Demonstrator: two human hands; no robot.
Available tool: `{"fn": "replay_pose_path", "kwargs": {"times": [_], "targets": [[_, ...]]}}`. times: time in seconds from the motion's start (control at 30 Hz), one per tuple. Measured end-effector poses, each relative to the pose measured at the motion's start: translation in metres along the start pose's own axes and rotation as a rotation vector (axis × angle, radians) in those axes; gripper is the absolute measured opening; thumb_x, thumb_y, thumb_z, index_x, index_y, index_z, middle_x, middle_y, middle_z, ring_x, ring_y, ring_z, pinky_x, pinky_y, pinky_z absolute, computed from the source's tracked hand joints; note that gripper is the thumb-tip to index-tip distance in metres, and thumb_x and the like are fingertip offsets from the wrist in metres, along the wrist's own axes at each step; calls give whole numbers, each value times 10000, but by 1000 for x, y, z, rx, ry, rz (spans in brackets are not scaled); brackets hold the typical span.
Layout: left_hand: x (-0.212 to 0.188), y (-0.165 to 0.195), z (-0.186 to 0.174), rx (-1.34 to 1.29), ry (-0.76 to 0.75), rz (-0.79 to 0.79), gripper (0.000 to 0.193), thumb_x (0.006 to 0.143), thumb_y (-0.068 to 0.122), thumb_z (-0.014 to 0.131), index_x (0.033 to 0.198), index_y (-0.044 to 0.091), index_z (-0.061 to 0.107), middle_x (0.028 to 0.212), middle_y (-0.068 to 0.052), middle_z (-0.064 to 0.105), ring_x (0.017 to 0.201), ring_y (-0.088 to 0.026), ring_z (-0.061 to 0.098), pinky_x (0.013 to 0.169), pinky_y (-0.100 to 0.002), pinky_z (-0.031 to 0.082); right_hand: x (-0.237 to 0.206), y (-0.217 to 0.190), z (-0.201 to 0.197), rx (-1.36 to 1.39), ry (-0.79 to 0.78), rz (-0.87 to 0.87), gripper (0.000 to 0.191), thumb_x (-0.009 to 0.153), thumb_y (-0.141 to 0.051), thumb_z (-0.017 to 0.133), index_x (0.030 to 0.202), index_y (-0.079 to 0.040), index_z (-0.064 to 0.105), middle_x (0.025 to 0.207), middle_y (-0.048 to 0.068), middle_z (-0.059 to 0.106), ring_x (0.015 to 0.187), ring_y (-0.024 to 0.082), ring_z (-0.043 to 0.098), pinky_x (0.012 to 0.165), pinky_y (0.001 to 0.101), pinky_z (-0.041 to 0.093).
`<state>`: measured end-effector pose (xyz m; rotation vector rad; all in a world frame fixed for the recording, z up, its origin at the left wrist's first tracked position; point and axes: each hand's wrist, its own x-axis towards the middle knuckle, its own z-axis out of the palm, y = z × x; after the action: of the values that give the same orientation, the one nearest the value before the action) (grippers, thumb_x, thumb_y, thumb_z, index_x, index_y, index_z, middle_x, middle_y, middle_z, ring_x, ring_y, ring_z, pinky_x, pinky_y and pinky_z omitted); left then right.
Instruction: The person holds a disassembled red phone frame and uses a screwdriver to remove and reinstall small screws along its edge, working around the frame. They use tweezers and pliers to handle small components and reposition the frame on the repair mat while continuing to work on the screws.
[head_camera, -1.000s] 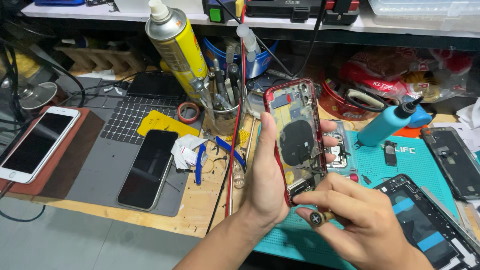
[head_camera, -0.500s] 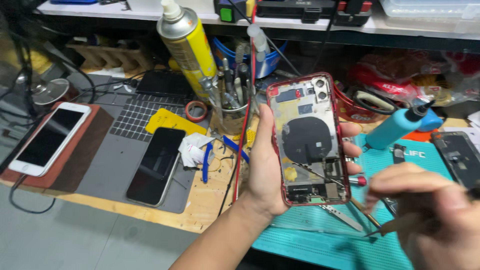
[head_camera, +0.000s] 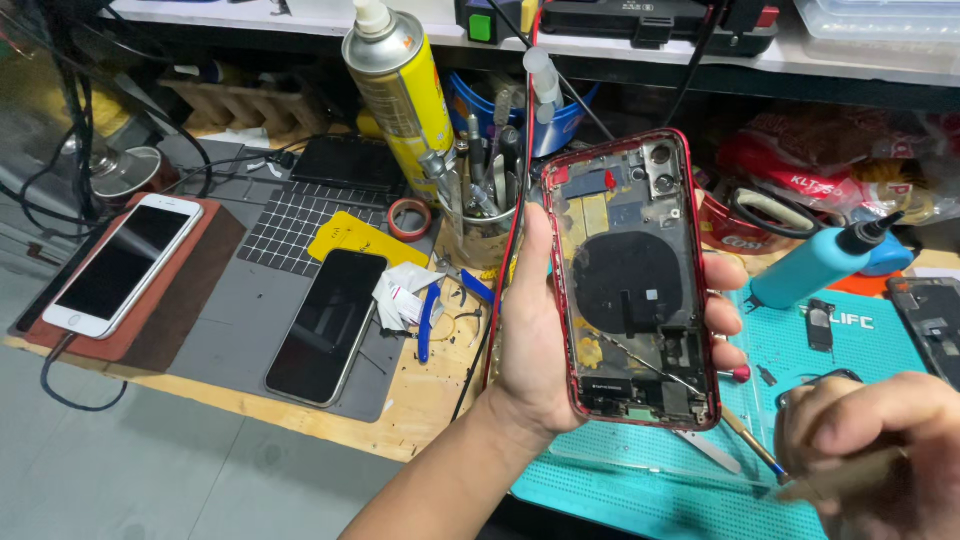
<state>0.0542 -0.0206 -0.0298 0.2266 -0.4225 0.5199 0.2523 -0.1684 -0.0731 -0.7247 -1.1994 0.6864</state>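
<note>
— From the head camera, where's the red phone housing (head_camera: 632, 280)?

— Upright, long axis running away from the person, above the teal mat (head_camera: 640, 490). The left hand (head_camera: 545, 330) is wrapped round its edges.

— And the right hand (head_camera: 880, 450)?

— Lower right of the housing, closed around a thin tool (head_camera: 835, 478), apart from it.

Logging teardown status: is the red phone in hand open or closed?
Open. The red phone, held in the left hand, has no screen; its coil and boards are exposed.
</note>
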Motion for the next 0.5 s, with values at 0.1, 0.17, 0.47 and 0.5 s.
{"fn": "replay_pose_path", "kwargs": {"times": [0.1, 0.17, 0.47, 0.5], "targets": [[-1, 2, 0, 55, 18, 31, 1122, 1096, 861, 144, 1340, -180, 483, 1213, -307, 659, 1059, -399, 701, 980, -490, 574, 7, -11, 13, 19, 24, 87, 281, 1063, -231, 563, 1082, 39, 638, 927, 250, 706, 650, 233, 669, 544, 337, 569], [-1, 1, 1, 118, 34, 54, 1105, 1090, 839, 139, 1339, -179, 490, 1210, -304, 658, 1063, -376, 705, 982, -470, 579, 8, -18, 19, -190, -55, 116, 195, 1022, -117, 603, 1125, 41, 653, 999, 255, 703, 770, 274, 717, 647, 374, 613], [-2, -8, 6, 273, 149, 206, 1044, 1134, 809, 177, 1312, -162, 519, 1214, -251, 643, 1066, -300, 701, 972, -415, 585, 5, -15, 21, -426, -83, 307, 213, 936, 31, 662, 1131, 61, 744, 1026, 197, 744, 861, 270, 778, 758, 374, 635], [-3, -8, 6, 298, 151, 206, 1041, 1134, 806, 178, 1308, -161, 521, 1211, -247, 644, 1065, -297, 700, 972, -411, 584, 5, -14, 20, -403, -89, 304, 214, 938, 33, 656, 1131, 65, 742, 1036, 202, 743, 867, 273, 775, 768, 373, 634]]}}
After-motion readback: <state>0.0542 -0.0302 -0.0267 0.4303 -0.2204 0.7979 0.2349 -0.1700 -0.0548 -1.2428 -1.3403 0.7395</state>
